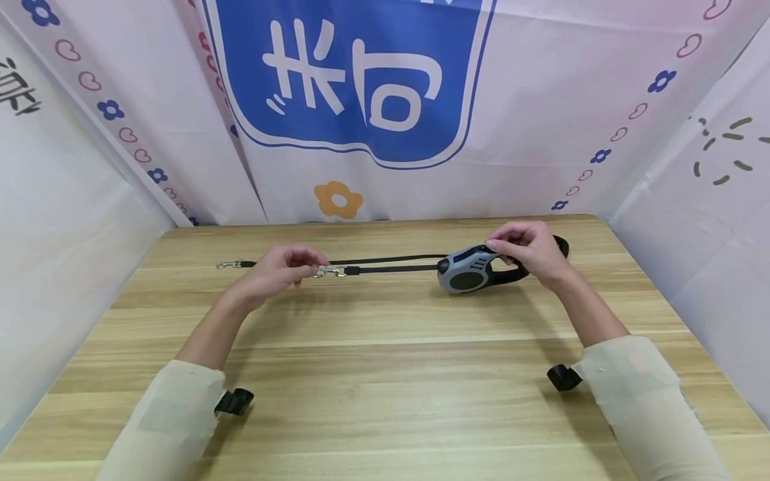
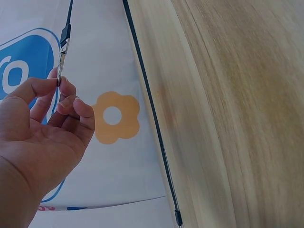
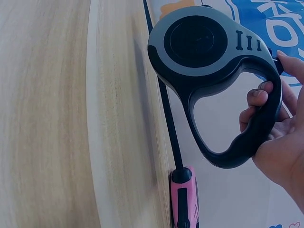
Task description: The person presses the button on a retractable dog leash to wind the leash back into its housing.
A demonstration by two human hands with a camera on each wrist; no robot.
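Observation:
My left hand (image 1: 278,270) pinches a silver snap hook (image 1: 329,271) between thumb and fingertips. From this hook a black strap (image 1: 397,269) runs taut to the grey and black retractable dog leash (image 1: 466,275) at the right. My right hand (image 1: 529,248) grips that leash by its looped handle (image 3: 266,118), the thumb up at the button end. In the right wrist view the grey casing shows a round black disc, held up above the table edge. Behind it lies a pink retractable leash (image 3: 192,199), mostly hidden by my right hand in the head view.
A second black strap (image 2: 149,90) stretches along the table's back edge, ending in another snap hook (image 1: 228,265) at the left. The wooden table (image 1: 385,394) meets a printed cloth backdrop (image 1: 517,133). Black wrist mounts (image 1: 564,377) sit by both sleeves.

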